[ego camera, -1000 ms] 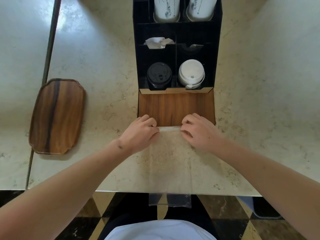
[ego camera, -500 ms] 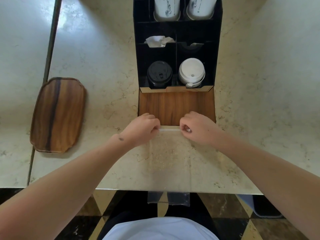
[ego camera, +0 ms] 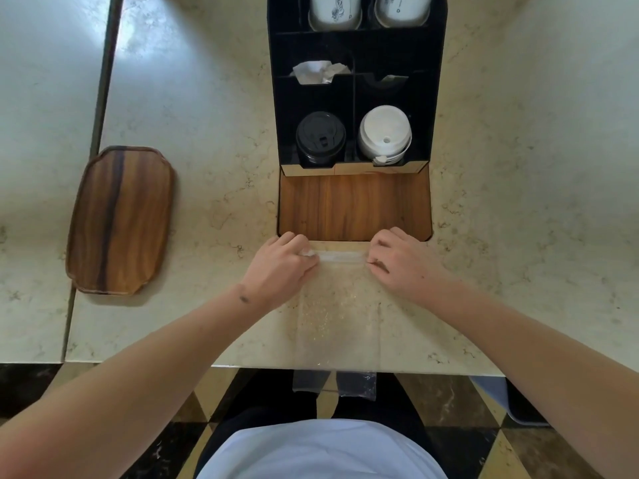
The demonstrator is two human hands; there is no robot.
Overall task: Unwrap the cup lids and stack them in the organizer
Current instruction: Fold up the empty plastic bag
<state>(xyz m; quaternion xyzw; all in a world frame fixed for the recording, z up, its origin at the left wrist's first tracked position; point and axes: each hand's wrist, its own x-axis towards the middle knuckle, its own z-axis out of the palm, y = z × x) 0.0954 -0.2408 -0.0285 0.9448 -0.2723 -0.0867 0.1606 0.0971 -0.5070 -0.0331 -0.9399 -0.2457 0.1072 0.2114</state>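
Note:
A clear plastic wrapper (ego camera: pixel 335 326) lies flat on the marble counter and hangs over its front edge. My left hand (ego camera: pixel 280 271) and my right hand (ego camera: pixel 401 264) each pinch one end of the wrapper's folded far edge (ego camera: pixel 340 257), just in front of the organizer. The black organizer (ego camera: pixel 276 115) has a wooden front panel (ego camera: pixel 354 205). A stack of black lids (ego camera: pixel 320 138) fills its front left compartment. Beside that, a stack of white lids (ego camera: pixel 384 134) fills the front right compartment.
A wooden tray (ego camera: pixel 121 219) lies on the counter to the left. White paper cups (ego camera: pixel 334 12) stand in the organizer's back row, with crumpled napkins (ego camera: pixel 320 71) in a middle compartment. The counter's front edge (ego camera: pixel 138 361) runs below my forearms.
Both hands stay on the wrapper's far edge and have drawn slightly apart along it; the fold looks flatter and tighter. The lids have not moved.

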